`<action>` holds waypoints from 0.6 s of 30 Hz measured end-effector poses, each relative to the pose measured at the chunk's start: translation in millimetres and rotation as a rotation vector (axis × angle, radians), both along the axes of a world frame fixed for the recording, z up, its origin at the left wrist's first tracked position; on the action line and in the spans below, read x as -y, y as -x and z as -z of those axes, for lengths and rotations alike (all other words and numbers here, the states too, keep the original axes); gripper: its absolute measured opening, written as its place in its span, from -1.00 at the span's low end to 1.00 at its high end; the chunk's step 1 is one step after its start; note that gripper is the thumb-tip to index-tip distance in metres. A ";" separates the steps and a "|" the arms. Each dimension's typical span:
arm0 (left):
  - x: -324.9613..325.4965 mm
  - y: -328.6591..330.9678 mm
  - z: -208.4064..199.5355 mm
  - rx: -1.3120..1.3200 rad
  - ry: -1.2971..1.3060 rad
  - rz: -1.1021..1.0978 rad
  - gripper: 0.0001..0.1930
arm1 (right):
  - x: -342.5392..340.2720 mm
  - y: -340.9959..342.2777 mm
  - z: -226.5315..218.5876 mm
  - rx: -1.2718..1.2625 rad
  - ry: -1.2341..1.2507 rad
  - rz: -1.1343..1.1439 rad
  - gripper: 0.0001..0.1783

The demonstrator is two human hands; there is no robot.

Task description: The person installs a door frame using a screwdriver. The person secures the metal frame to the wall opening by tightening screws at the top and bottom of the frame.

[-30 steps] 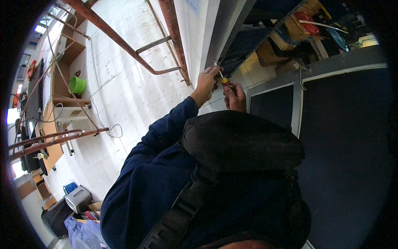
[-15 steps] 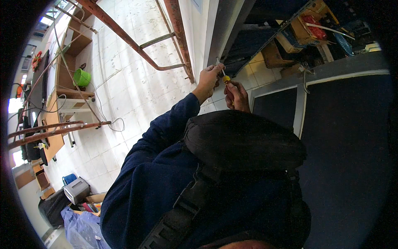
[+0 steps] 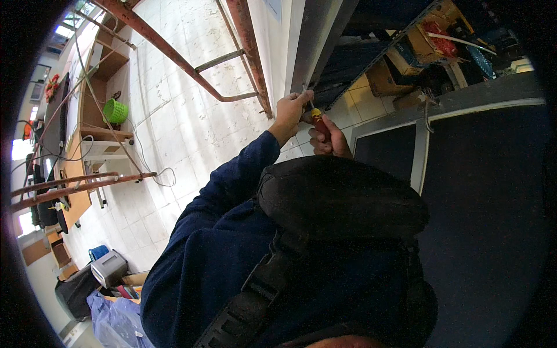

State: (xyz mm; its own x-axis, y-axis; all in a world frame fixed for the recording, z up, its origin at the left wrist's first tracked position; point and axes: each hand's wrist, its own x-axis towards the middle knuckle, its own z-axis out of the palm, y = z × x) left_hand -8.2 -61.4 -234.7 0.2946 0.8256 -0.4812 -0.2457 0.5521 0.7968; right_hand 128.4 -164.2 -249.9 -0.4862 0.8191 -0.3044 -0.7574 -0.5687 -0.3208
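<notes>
My right hand (image 3: pixel 329 140) is closed around the red and yellow handle of a screwdriver (image 3: pixel 318 119). The thin shaft of the screwdriver points up and away, to the edge of a grey door frame (image 3: pixel 318 49). Beside that shaft is my left hand (image 3: pixel 290 115), its thumb and fingers pinched together close to the frame. What lies between these fingertips is too small to make out. The screwdriver's tip is also hard to see there.
A rusty metal scaffold (image 3: pixel 246 52) stands ahead on the left, over white floor tiles. At right is a dark-panelled door (image 3: pixel 481 191) with a grey border. Cardboard boxes (image 3: pixel 380 78) sit beyond the doorway. A black bag (image 3: pixel 342 194) hangs across my chest. Far left holds a desk and a green basket (image 3: pixel 115 110).
The fingers of my right hand have shifted and re-curled around the handle, which has turned and leans a little differently. My left hand stays almost where it was.
</notes>
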 end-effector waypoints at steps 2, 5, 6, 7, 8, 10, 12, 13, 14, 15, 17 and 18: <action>-0.6 1.3 -4.7 0.087 0.062 -0.006 -0.70 | 1.6 11.0 -17.0 0.241 -0.024 0.023 -0.46; -2.5 -2.6 2.2 0.104 0.036 0.039 -0.74 | 2.8 22.6 -31.1 1.210 -0.133 0.172 -0.48; -0.8 -5.1 1.8 0.078 0.051 0.039 -0.75 | 3.1 19.6 -33.6 1.130 -0.098 0.192 -0.50; 0.3 -5.5 0.0 0.051 0.065 0.031 -0.75 | 2.7 17.4 -36.0 1.048 -0.070 0.204 -0.52; -1.4 -7.2 5.3 0.051 0.066 0.034 -0.75 | 2.6 14.7 -37.8 0.966 -0.041 0.218 -0.53; -4.2 -7.9 15.7 0.116 0.021 0.027 -0.75 | 4.8 11.5 -38.5 0.799 0.015 0.245 -0.56; -3.8 -0.8 21.9 0.126 0.040 0.037 -0.74 | 21.7 14.9 -26.5 0.369 0.061 0.205 -0.52; -5.3 -1.0 21.4 0.147 0.055 0.047 -0.74 | 25.5 14.1 -27.5 -0.051 0.097 0.161 -0.47; -7.3 0.3 20.8 0.150 0.054 0.047 -0.74 | 24.3 11.0 -28.7 -0.048 0.095 0.161 -0.47; -9.3 2.9 20.1 0.175 0.064 0.060 -0.74 | 22.3 7.8 -30.0 0.058 0.063 0.135 -0.48; -5.4 2.7 18.6 0.199 0.079 0.084 -0.74 | 25.1 13.5 -25.2 0.162 0.036 0.120 -0.48; -3.1 -0.3 17.4 0.227 0.116 0.086 -0.74 | 26.2 25.0 -11.6 1.081 -0.166 0.230 -0.50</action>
State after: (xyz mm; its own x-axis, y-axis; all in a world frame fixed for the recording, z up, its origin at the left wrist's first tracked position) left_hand -8.0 -58.2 -252.1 0.4724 0.7358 -0.4853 -0.3586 0.6634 0.6567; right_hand 103.4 -190.4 -238.3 0.1363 0.9252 -0.3543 -0.1162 -0.3402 -0.9331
